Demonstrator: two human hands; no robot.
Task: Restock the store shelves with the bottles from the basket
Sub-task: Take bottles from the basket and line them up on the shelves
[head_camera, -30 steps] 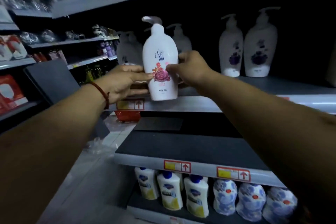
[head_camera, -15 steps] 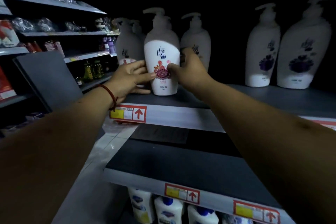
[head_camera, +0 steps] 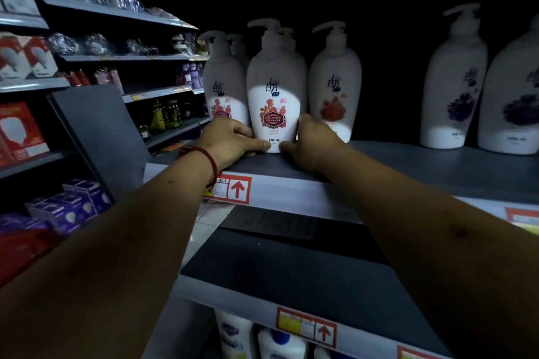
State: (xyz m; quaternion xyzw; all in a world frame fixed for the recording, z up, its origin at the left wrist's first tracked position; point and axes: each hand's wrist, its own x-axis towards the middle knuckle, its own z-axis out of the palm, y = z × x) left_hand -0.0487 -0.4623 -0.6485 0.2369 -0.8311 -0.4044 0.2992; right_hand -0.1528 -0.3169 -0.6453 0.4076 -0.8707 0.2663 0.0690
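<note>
Red-flower bottle [head_camera: 275,102], airborne a second ago, now apparently seated near shelf [head_camera: 408,162] front edge; left grip [head_camera: 230,140], right grip [head_camera: 312,144] clasp its base.

Five white pump bottles [head_camera: 274,87] cluster at left, two purple-flower bottles [head_camera: 455,81] at right, and two hands [head_camera: 230,140].

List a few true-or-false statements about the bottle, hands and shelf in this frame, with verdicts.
1. The front bottle stands upright on the shelf. True.
2. The left hand and the right hand both hold its base. True.
3. The red cord is on the right wrist. False: it is on the left wrist.
4. The far-right bottles show red flowers. False: their flowers are purple.
</note>
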